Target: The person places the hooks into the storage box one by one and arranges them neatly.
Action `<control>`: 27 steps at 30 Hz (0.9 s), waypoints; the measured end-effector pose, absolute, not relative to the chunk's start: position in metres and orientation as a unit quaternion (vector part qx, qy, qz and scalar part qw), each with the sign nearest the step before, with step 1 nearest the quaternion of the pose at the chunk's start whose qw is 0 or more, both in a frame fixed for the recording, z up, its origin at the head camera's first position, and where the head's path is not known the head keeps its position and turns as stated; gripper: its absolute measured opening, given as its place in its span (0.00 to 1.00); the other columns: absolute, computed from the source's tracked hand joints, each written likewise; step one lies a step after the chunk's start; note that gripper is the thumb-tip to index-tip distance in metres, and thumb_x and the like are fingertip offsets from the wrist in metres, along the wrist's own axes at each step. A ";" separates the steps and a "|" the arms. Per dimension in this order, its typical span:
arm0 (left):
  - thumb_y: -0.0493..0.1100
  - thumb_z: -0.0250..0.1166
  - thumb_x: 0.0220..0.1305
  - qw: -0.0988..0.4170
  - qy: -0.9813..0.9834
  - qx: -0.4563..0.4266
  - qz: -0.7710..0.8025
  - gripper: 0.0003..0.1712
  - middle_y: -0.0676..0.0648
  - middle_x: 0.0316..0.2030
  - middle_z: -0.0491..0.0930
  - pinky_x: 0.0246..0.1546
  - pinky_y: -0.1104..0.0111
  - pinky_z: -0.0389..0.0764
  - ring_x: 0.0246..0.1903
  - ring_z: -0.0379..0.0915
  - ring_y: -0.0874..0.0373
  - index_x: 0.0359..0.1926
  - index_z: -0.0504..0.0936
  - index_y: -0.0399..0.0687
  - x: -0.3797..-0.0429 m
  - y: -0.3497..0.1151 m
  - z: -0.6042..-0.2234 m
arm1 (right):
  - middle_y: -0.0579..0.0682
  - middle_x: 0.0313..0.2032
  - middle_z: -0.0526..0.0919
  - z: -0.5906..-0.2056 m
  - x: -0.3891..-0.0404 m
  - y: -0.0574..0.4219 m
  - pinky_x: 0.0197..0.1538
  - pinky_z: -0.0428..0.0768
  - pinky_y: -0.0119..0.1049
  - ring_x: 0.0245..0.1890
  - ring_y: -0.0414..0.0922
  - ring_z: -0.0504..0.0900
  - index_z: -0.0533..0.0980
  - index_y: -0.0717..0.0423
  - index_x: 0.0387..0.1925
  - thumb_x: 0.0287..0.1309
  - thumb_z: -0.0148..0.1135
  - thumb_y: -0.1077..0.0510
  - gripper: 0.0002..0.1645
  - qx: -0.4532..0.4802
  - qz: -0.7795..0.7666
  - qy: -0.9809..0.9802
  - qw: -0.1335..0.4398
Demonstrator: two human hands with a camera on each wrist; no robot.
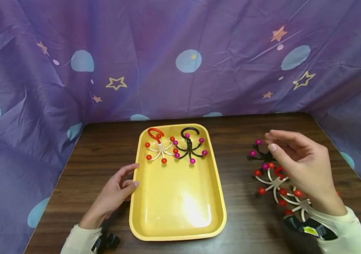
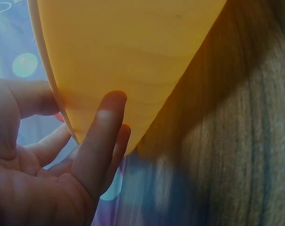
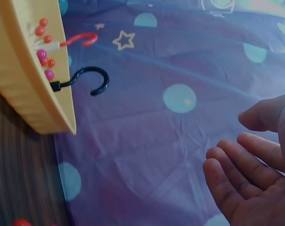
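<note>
A yellow tray (image 1: 180, 197) holds two multi-arm hanging hooks at its far end: one white with a red hook and red ball tips (image 1: 161, 150), one black with magenta ball tips (image 1: 189, 148). At the tray's left side, my left hand (image 1: 115, 192) holds the rim, with thumb and index at the edge and other fingertips (image 2: 115, 101) against the outer wall. My right hand (image 1: 307, 169) is raised over the right of the table. Nothing lies between its parted thumb and fingers (image 3: 236, 174). Beneath it are a black hook (image 1: 264, 157) and white hooks (image 1: 275, 182), partly hidden.
The dark wooden table (image 1: 237, 141) carries the tray near its middle and the loose hooks to the right. A purple curtain (image 1: 155, 53) with stars and planets hangs behind and along both sides.
</note>
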State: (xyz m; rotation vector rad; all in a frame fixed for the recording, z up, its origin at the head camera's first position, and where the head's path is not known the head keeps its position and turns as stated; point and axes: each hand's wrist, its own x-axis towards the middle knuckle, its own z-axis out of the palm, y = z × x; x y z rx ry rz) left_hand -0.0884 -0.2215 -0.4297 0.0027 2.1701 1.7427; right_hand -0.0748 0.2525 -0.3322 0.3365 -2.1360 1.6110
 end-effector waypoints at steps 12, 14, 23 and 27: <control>0.36 0.61 0.77 0.180 0.761 0.005 0.624 0.36 0.36 0.76 0.62 0.42 0.59 0.89 0.50 0.82 0.50 0.80 0.61 0.50 -0.089 -0.223 -0.432 | 0.37 0.48 0.92 -0.332 -0.061 0.293 0.38 0.84 0.20 0.39 0.30 0.90 0.83 0.67 0.57 0.59 0.70 0.76 0.24 0.082 0.460 -0.849 0.246; 0.36 0.61 0.77 0.181 0.760 0.003 0.624 0.35 0.37 0.76 0.62 0.43 0.59 0.90 0.50 0.81 0.50 0.80 0.62 0.50 -0.089 -0.223 -0.433 | 0.35 0.48 0.91 -0.332 -0.058 0.300 0.40 0.84 0.18 0.40 0.29 0.90 0.83 0.65 0.58 0.59 0.71 0.76 0.24 0.077 0.445 -0.857 0.248; 0.37 0.61 0.77 0.182 0.754 0.001 0.632 0.36 0.36 0.75 0.62 0.43 0.59 0.89 0.49 0.81 0.54 0.80 0.61 0.51 -0.086 -0.224 -0.434 | 0.32 0.49 0.90 -0.340 -0.046 0.335 0.49 0.80 0.15 0.47 0.27 0.88 0.80 0.74 0.58 0.60 0.64 0.80 0.23 0.079 0.443 -0.856 0.255; 0.37 0.61 0.77 0.183 0.750 0.003 0.635 0.36 0.36 0.75 0.62 0.44 0.59 0.89 0.49 0.80 0.55 0.80 0.60 0.50 -0.087 -0.223 -0.434 | 0.30 0.48 0.90 -0.349 -0.042 0.345 0.47 0.81 0.15 0.45 0.26 0.88 0.81 0.74 0.56 0.58 0.65 0.82 0.24 0.091 0.437 -0.862 0.241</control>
